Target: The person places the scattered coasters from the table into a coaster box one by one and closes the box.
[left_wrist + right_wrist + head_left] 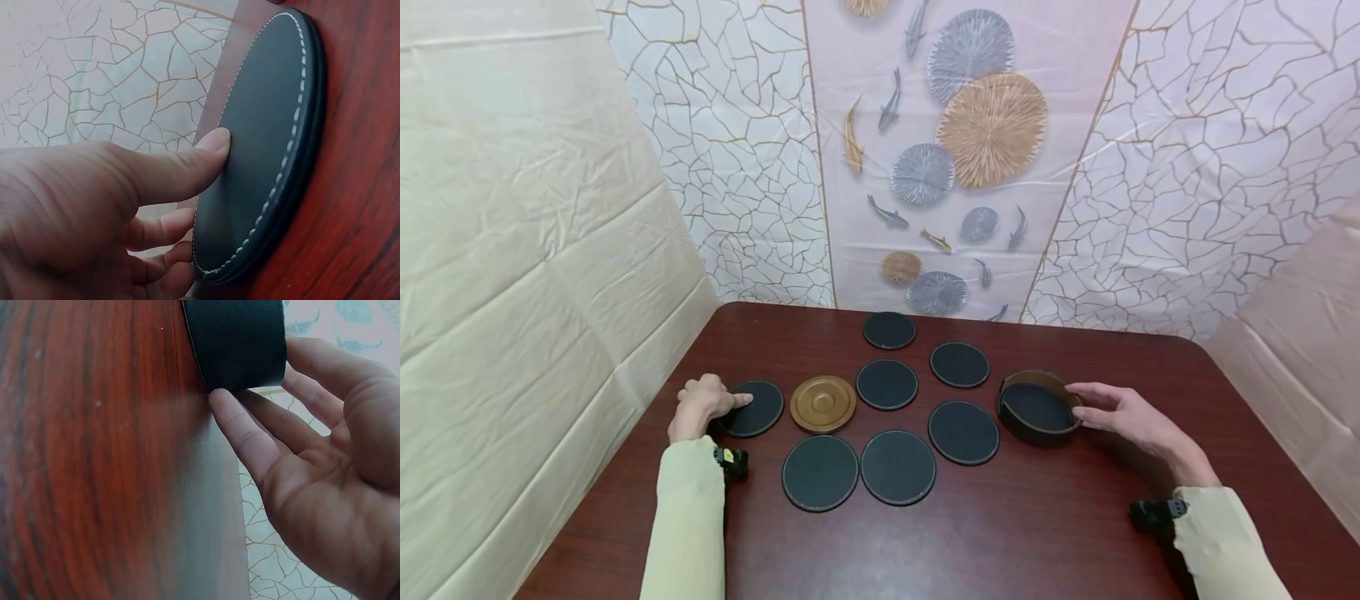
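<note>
At the left of the table, my left hand [702, 404] is at a round black coaster [762, 410]. In the left wrist view the thumb lies on the coaster's top [259, 119], and the other fingers curl at its near edge. That coaster has white stitching, and its edge looks layered, perhaps two stacked. On the right side, my right hand [1131, 421] touches a round black coaster holder [1037, 429] with a brown inner wall. Its fingers, rather straight, rest against the holder's outer side [240, 344] in the right wrist view. The holder stands upright on the table.
Several more black coasters [898, 467] lie spread flat over the middle of the dark red wooden table [970, 542]. A round brown lid-like disc [823, 404] sits just right of the left coaster. Patterned cloth [752, 167] hangs behind the table.
</note>
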`<move>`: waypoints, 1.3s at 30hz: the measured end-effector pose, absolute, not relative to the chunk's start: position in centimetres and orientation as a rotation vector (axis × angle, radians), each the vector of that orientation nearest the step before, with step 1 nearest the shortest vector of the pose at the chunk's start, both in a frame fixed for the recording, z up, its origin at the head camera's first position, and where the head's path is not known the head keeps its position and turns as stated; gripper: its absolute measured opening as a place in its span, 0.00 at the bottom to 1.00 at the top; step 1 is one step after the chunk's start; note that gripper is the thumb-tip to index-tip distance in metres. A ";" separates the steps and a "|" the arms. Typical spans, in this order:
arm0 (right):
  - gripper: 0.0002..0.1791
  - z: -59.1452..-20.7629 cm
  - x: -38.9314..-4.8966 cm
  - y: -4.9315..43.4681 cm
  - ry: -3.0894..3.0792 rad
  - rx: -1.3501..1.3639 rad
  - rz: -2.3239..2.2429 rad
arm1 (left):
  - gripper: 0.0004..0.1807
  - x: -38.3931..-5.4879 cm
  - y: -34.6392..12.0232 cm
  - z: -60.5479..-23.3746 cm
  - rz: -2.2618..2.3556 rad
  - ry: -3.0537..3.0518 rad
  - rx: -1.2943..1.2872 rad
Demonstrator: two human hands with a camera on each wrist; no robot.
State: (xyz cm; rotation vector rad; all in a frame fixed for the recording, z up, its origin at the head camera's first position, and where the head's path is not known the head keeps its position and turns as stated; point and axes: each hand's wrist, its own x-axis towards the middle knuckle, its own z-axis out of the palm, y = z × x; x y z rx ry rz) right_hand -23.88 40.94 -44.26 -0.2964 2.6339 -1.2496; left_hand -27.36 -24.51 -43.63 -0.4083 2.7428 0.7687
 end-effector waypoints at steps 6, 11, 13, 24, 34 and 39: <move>0.32 -44.3 -23.8 41.0 2.665 -0.308 -1.213 | 0.42 -27.5 -24.5 -43.5 0.783 2.736 -0.409; 0.33 -44.3 -23.9 41.0 2.633 -0.299 -1.248 | 0.40 -27.3 -24.3 -43.2 0.856 2.749 -0.405; 0.33 -44.2 -24.0 41.0 2.624 -0.298 -1.253 | 0.35 -27.2 -24.3 -43.1 0.897 2.770 -0.403; 0.32 -44.2 -23.8 41.1 2.681 -0.285 -1.190 | 0.21 -27.4 -23.9 -41.9 1.026 2.884 -0.307; 0.33 -44.4 -23.7 41.0 2.641 -0.283 -1.229 | 0.20 -27.6 -24.3 -41.5 1.390 2.803 -0.397; 0.33 -44.4 -23.8 41.0 2.637 -0.271 -1.223 | 0.21 -27.4 -24.3 -41.3 1.662 2.697 -0.430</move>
